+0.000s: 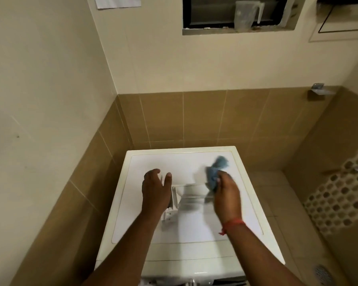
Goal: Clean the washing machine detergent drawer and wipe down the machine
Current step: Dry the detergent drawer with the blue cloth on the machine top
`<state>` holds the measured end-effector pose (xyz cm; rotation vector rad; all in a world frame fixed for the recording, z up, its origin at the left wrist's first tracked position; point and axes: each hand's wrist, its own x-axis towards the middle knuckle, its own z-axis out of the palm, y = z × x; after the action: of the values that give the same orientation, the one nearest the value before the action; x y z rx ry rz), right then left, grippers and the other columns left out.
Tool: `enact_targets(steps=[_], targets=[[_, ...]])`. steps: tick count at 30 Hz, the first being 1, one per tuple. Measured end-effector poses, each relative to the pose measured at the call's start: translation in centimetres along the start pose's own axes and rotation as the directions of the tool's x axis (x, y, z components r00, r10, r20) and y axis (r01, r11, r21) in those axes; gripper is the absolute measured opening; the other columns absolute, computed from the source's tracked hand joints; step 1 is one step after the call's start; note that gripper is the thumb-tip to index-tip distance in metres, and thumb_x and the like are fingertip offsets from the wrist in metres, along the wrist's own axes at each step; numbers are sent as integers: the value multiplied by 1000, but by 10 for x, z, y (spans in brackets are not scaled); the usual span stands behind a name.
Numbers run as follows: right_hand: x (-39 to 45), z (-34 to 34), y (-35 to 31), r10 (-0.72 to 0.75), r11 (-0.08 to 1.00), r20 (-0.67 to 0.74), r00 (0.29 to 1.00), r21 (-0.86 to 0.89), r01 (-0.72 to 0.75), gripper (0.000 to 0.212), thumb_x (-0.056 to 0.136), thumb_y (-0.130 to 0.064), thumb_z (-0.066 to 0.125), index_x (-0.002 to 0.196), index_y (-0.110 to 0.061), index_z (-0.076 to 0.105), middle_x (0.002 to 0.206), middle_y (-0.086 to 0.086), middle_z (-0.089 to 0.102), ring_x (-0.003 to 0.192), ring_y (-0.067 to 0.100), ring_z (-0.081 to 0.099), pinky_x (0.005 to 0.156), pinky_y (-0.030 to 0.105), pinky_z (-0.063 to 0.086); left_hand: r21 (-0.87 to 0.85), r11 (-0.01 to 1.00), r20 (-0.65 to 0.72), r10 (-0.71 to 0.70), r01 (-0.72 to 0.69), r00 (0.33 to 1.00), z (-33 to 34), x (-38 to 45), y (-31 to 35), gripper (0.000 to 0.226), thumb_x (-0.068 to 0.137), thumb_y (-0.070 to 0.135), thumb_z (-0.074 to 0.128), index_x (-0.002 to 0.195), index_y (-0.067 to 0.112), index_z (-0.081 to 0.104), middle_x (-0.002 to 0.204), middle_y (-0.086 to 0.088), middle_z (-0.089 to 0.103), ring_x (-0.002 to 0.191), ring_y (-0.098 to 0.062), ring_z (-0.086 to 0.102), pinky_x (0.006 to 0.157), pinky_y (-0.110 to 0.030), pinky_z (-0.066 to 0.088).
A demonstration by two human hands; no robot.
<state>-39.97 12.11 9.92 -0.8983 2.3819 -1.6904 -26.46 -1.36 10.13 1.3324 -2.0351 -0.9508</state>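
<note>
The white washing machine (182, 162) stands in a tiled corner, seen from above. The detergent drawer (186, 198), white and translucent, lies on its top, blurred by motion. My left hand (155, 193) holds the drawer's left end, fingers wrapped on its far side. My right hand (227, 195) grips a blue cloth (216, 171) over the drawer's right end. The cloth sticks up past my fingers. A red thread is tied around my right wrist.
Brown tiled walls close in on the left and behind the machine. A window niche (240, 29) above holds a clear plastic jug (245, 15). A patterned mat (339, 195) hangs at the right. A floor drain (322, 273) lies at the bottom right.
</note>
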Motion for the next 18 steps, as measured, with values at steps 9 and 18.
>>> enact_targets(steps=[9, 18], targets=[[-6, 23, 14, -425, 642, 435, 794, -473, 603, 58, 70, 0, 71, 122, -25, 63, 99, 2, 61, 87, 25, 57, 71, 35, 53, 405, 914, 154, -50, -17, 987, 7, 9, -1, 54, 103, 47, 30, 151, 22, 27, 159, -5, 28, 147, -29, 27, 117, -55, 26], [-5, -5, 37, -306, 728, 311, 900, -533, 431, 49, 63, 5, 72, 103, -23, 73, 98, 1, 65, 90, 28, 58, 75, 38, 52, 375, 927, 175, -66, -4, 982, 9, 9, 0, 49, 103, 46, 29, 144, 22, 36, 154, -4, 38, 144, -30, 31, 116, -60, 22]])
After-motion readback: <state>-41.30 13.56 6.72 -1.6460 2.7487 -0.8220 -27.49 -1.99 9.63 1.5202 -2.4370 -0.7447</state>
